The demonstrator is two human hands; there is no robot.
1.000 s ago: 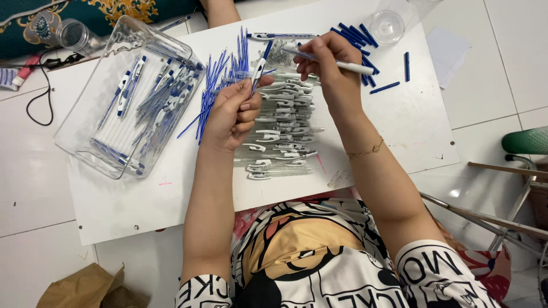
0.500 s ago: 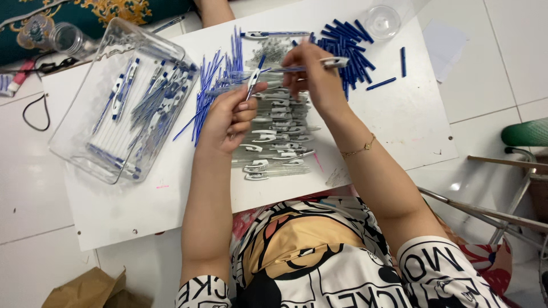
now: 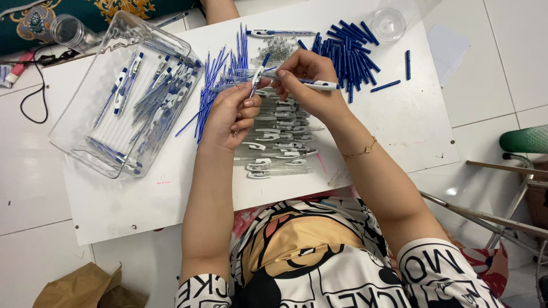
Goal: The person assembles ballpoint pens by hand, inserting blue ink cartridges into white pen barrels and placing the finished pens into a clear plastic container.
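Observation:
My left hand [image 3: 231,114] grips a partly built pen [image 3: 257,77] with a blue tip, held upright over a row of clear pen barrels [image 3: 279,137]. My right hand [image 3: 305,82] pinches a white and clear pen barrel [image 3: 319,85] lying crosswise, its end meeting the pen in my left hand. Thin blue refills [image 3: 220,80] lie fanned just left of my left hand. A heap of blue caps [image 3: 348,48] sits beyond my right hand. All rests on a white board [image 3: 171,199].
A clear plastic tray [image 3: 123,94] with finished pens stands at the left. A small clear cup [image 3: 388,23] sits at the board's far edge, a glass jar [image 3: 71,31] at far left. Small springs [image 3: 279,51] lie past my hands. Metal chair legs [image 3: 502,211] stand at right.
My right hand has drawn the white barrel leftward toward the pen in my left hand. The left hand has stayed over the barrels.

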